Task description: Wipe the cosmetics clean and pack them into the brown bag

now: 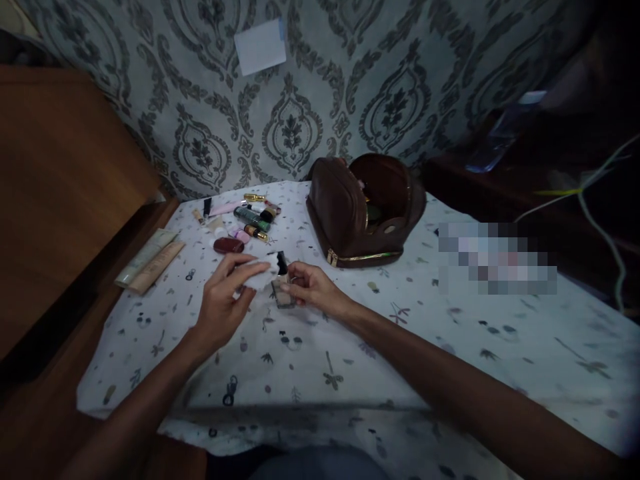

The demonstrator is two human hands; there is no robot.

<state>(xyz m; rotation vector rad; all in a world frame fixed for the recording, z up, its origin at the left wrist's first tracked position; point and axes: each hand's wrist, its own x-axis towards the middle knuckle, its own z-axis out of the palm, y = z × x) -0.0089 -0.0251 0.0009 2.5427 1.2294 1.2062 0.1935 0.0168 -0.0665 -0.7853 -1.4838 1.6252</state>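
Note:
My right hand (316,288) grips a small clear bottle (284,293) with a black top, possibly foundation, upright above the cloth. In my left hand (225,293) is a white wipe or tissue (257,272), pinched between the fingers and held close against the bottle's upper side. Behind my left hand lies a cluster of cosmetics: a dark red oval case (229,246), a green tube (251,219), a pink tube (227,208) and several small bottles. A brown makeup bag (335,207) stands unzipped beyond my right hand, its contents mostly in shadow.
The table wears a white printed cloth (320,353). Two larger tubes (150,260) lie near its left edge, beside a wooden cabinet (65,193). Toward the right are a blurred-out item (500,260), a pale cable (603,230) and a clear bottle (503,137) on a dark surface.

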